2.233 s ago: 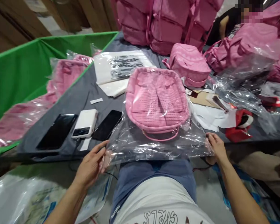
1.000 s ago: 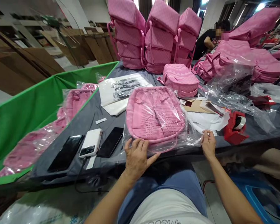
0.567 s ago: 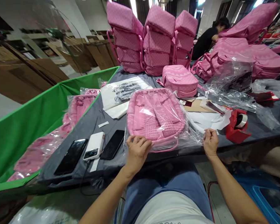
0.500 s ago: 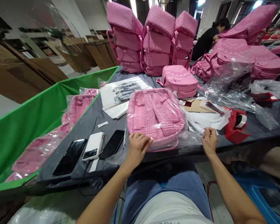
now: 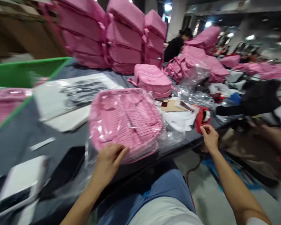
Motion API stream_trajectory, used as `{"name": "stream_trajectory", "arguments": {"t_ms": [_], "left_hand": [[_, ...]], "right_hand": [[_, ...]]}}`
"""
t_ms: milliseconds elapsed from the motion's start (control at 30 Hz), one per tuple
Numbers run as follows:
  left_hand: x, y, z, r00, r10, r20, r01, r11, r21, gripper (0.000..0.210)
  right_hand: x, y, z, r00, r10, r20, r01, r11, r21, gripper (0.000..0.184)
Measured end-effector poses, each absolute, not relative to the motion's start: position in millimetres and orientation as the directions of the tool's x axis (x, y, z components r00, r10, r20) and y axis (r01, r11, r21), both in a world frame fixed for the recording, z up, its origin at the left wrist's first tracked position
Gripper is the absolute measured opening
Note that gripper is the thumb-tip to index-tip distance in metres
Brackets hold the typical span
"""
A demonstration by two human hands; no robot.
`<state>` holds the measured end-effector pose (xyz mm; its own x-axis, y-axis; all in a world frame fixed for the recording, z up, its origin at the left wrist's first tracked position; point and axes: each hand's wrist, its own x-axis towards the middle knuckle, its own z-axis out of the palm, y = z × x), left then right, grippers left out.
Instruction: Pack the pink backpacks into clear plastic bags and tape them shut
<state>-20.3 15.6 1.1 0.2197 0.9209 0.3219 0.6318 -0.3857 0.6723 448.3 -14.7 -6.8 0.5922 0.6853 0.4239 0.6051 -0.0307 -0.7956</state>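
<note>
A pink backpack (image 5: 128, 115) lies flat on the table in a clear plastic bag (image 5: 170, 134), its straps facing up. My left hand (image 5: 110, 161) rests at the bag's near edge, its fingers curled and closed on the plastic. Out to the right, my right hand (image 5: 210, 136) is at the near side of a red tape dispenser (image 5: 202, 118) that holds a roll of tape. Its thumb and forefinger are pinched together by the dispenser's front. Whatever they grip is too small and blurred to make out.
Stacked pink backpacks (image 5: 124, 40) stand at the back, and a single one (image 5: 152, 79) lies before them. Left are white sheets (image 5: 49, 97), a black phone (image 5: 65, 168), a white power bank (image 5: 23, 178) and a green-sided bin (image 5: 18, 73). A person (image 5: 174, 48) sits beyond; another person's hand (image 5: 276, 136) is at right.
My right hand has left the bag's right side and moved right to the tape dispenser. My left hand stays at the bag's near edge. The view has swung right.
</note>
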Motion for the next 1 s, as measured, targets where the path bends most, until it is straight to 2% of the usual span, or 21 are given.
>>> {"name": "stream_trajectory", "arguments": {"t_ms": [67,133,233,333,500,733,867,1000], "left_hand": [[-23.5,17.7,-6.6,0.202,0.914,0.351,0.621,-0.397,0.676,0.051],[-26.4,20.4,-12.7,0.195,0.912,0.360,0.621,-0.399,0.674,0.051],[-29.3,22.3,-14.3,0.211,0.913,0.348,0.636,-0.399,0.660,0.050],[-29.3,21.0,-7.0,0.235,0.911,0.338,0.648,-0.406,0.644,0.052],[-21.0,16.7,13.1,0.235,0.944,0.233,0.662,-0.331,0.672,0.051],[-18.3,14.2,24.3,0.240,0.956,0.169,0.711,-0.292,0.639,0.042],[-20.1,15.9,21.4,0.240,0.955,0.176,0.712,-0.296,0.637,0.041],[-18.5,13.8,22.4,0.222,0.950,0.220,0.708,-0.312,0.633,0.043]], "right_hand": [[481.2,-31.2,6.2,0.710,0.562,0.425,0.587,-0.138,-0.798,0.046],[506.1,-41.2,14.2,0.807,0.485,0.338,0.494,-0.238,-0.837,0.044],[522.6,-40.5,15.1,0.861,0.475,0.180,0.351,-0.300,-0.887,0.044],[521.0,-24.2,10.3,0.867,0.490,0.096,0.277,-0.311,-0.909,0.044],[516.6,11.4,12.5,0.865,0.498,0.066,0.234,-0.283,-0.930,0.041],[506.8,-8.6,18.3,0.844,0.512,0.156,0.270,-0.154,-0.950,0.031],[481.5,-41.8,1.9,0.827,0.561,0.044,0.083,-0.044,-0.996,0.039],[441.7,-41.7,-7.0,0.673,0.729,-0.127,-0.162,-0.022,-0.987,0.050]]}}
